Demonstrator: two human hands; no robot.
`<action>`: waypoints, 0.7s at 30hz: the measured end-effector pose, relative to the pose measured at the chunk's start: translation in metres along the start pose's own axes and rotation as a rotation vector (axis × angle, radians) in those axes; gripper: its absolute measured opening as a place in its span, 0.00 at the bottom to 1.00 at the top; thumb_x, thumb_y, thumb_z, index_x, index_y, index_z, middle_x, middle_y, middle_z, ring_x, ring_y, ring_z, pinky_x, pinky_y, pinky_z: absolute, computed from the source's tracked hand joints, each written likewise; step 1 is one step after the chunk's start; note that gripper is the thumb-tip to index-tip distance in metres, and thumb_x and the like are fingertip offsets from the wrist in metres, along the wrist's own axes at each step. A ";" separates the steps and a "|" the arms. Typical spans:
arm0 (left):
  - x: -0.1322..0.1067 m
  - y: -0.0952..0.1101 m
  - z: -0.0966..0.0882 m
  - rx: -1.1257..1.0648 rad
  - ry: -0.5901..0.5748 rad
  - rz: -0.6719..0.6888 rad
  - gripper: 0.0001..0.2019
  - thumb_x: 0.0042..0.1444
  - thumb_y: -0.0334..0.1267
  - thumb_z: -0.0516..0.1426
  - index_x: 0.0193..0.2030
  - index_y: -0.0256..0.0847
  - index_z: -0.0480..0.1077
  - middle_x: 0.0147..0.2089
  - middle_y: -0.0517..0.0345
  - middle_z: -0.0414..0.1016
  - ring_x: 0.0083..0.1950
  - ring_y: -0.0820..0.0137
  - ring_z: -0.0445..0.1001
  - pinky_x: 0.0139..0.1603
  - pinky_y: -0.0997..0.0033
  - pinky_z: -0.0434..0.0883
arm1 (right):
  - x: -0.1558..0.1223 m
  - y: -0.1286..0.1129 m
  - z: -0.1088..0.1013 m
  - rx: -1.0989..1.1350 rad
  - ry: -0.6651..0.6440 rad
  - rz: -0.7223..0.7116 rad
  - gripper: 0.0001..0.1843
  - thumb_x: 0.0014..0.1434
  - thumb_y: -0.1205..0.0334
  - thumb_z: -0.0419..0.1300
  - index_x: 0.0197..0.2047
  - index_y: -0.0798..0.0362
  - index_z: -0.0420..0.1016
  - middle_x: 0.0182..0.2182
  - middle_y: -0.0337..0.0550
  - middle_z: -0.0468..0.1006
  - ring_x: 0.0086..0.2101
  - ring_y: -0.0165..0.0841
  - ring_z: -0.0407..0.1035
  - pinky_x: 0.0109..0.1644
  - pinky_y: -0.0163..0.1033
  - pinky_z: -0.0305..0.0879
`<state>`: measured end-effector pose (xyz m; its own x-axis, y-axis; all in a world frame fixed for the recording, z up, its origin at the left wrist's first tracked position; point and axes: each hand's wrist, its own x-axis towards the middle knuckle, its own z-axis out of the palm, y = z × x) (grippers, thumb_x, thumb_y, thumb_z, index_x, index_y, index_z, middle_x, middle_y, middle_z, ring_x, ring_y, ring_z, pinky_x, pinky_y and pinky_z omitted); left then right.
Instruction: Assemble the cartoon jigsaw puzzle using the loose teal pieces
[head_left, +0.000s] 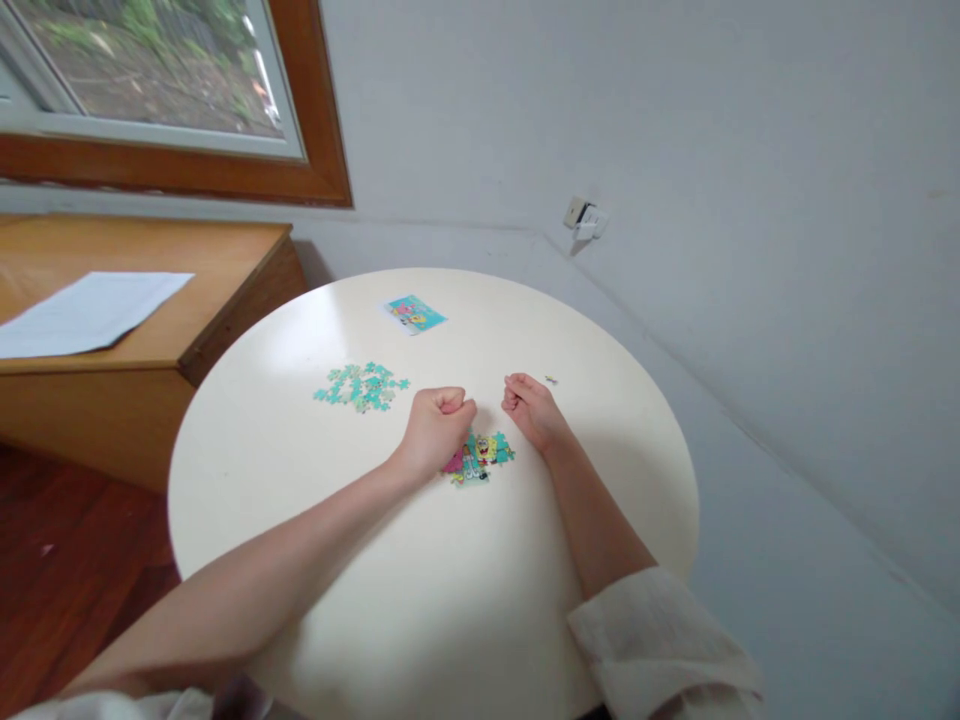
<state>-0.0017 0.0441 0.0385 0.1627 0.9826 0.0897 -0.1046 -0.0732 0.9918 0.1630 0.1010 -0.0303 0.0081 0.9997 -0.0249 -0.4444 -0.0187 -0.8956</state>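
SpongeBob jigsaw (487, 450), part-joined, sits mid-table, presumably for two-handed access! Left hand (441, 425) curls over its edge, right hand (531, 408) curls just beyond; can't tell whether either pinches anything. Loose pieces (364, 388) lie leftward, seemingly within reach.

The joined puzzle section (487, 450) lay flat, its outline irregular, showing a square yellow character and pink at its left, where it was partly hidden. Farther off leftward, loose teal pieces (361, 387) lay clustered, apparently unjoined, though too small to be certain.
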 end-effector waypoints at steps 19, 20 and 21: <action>0.009 -0.042 0.003 -0.132 -0.118 -0.151 0.19 0.40 0.35 0.55 0.16 0.43 0.42 0.13 0.74 0.37 0.12 0.84 0.43 0.14 0.80 0.42 | -0.002 -0.001 -0.002 0.022 0.044 -0.017 0.20 0.34 0.57 0.72 0.23 0.52 0.64 0.16 0.29 0.60 0.19 0.21 0.53 0.22 0.30 0.51; 0.010 -0.035 -0.003 -0.170 -0.103 -0.145 0.20 0.40 0.35 0.55 0.17 0.43 0.42 0.13 0.74 0.38 0.12 0.84 0.43 0.14 0.80 0.43 | -0.002 -0.001 -0.002 0.019 0.043 -0.022 0.20 0.34 0.57 0.72 0.23 0.52 0.64 0.16 0.29 0.60 0.19 0.21 0.53 0.22 0.29 0.51; 0.012 -0.029 -0.010 -0.194 -0.074 -0.123 0.20 0.39 0.35 0.56 0.17 0.44 0.41 0.14 0.74 0.37 0.12 0.85 0.42 0.14 0.81 0.44 | -0.003 -0.001 -0.002 0.014 0.041 -0.026 0.20 0.35 0.56 0.72 0.23 0.52 0.64 0.16 0.29 0.60 0.19 0.21 0.53 0.22 0.29 0.51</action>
<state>-0.0064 0.0600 0.0095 0.2570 0.9663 -0.0171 -0.2650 0.0875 0.9603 0.1652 0.0983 -0.0302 0.0569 0.9982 -0.0201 -0.4563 0.0081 -0.8898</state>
